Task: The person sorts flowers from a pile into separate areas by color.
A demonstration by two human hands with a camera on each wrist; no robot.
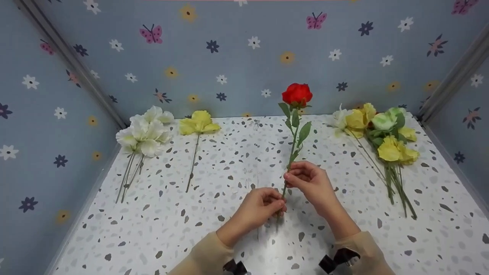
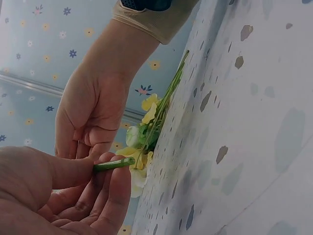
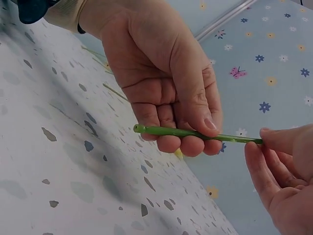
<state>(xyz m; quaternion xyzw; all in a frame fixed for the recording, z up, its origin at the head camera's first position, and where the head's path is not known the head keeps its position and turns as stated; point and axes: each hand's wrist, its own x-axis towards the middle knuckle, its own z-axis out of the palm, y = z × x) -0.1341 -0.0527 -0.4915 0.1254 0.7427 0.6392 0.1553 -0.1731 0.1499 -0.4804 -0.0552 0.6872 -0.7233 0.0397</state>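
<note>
A red rose (image 1: 297,94) with green leaves stands nearly upright above the table, bloom at the top. My left hand (image 1: 259,208) pinches its stem low down. Higher on the same stem, my right hand (image 1: 311,185) grips it between thumb and fingers. In the left wrist view, the cut end of the green stem (image 2: 115,164) pokes out past the left hand (image 2: 73,191). The right wrist view shows the bare stem (image 3: 171,132) running between the left hand (image 3: 166,73) and the right hand (image 3: 288,171).
White flowers (image 1: 147,131) lie at the left on the speckled table (image 1: 229,152), with one yellow flower (image 1: 199,123) beside them. A pile of yellow, white and green flowers (image 1: 393,149) lies at the right. Flower-patterned panels (image 1: 237,65) enclose the table's back and sides.
</note>
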